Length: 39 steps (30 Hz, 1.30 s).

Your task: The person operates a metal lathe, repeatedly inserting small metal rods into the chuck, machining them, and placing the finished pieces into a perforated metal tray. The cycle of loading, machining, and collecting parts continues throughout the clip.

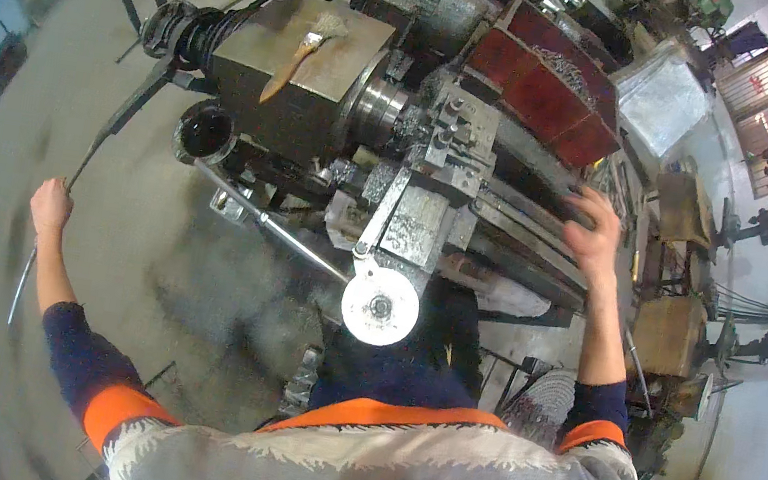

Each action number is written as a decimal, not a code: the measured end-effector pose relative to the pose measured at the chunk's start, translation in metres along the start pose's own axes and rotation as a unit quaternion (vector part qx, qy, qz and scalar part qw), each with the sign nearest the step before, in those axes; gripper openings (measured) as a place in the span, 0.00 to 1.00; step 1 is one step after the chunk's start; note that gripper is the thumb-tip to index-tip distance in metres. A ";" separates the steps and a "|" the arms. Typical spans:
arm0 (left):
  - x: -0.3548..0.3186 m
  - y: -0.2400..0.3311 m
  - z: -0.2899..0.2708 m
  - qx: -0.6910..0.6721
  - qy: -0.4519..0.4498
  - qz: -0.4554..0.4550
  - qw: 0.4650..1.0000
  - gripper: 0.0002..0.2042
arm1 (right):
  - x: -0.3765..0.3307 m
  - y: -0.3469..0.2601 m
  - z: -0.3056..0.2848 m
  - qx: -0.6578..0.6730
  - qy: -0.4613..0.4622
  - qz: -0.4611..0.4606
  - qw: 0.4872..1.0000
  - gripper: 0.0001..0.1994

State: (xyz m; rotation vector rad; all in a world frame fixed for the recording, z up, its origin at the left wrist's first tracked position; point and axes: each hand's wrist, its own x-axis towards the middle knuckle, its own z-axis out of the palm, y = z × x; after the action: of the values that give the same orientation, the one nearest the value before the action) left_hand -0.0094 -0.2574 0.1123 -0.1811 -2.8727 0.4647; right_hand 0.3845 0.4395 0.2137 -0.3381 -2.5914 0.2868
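At the far left my left hand (51, 208) is closed round a long thin metal rod (108, 124). The rod slants up to the dark ribbed end (198, 33) of a lathe, and its lower end sticks out below my fist. My right hand (593, 234) is held over the right part of the lathe bed (534, 233), fingers apart and a little bent. I see nothing held in it; whether its fingertips touch the bed, I cannot tell. Between my arms are the chuck (380, 110), the tool post (455, 131) and a round pale handwheel (380, 306).
A wooden-handled brush (296, 63) lies on the headstock (244, 45). Behind the bed sits a red metal box (536, 84) with metal shavings. A long shiny lever (280, 235) slants toward the handwheel. More machines (673, 333) stand at the right.
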 end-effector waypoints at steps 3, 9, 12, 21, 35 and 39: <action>-0.003 0.009 -0.007 -0.067 0.051 -0.033 0.996 0.10 | -0.053 0.039 -0.013 0.002 0.011 0.108 0.994 0.17; -0.049 0.135 0.043 -0.461 0.306 -0.003 0.833 0.10 | -0.141 0.084 -0.043 -0.017 0.031 0.227 0.973 0.16; -0.058 0.210 0.152 -0.476 -0.106 -0.036 0.872 0.20 | -0.172 0.099 -0.053 -0.021 0.020 0.279 0.960 0.15; -0.028 0.252 0.064 -0.097 -0.161 0.131 0.973 0.09 | -0.219 0.129 -0.087 -0.065 0.000 0.380 0.923 0.16; -0.080 0.234 -0.009 -0.694 -0.132 -0.153 0.691 0.22 | -0.316 0.309 -0.121 -0.234 -0.222 0.620 0.715 0.24; -0.052 0.287 -0.025 -0.723 -0.124 -0.210 0.647 0.16 | -0.364 0.331 -0.118 -0.295 -0.185 0.553 0.757 0.21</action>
State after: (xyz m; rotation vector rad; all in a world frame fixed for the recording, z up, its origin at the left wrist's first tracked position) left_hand 0.0717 0.0125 0.0313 0.3391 -2.5304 -2.0287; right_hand 0.8113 0.6630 0.0598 -2.2407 -2.4203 -0.1265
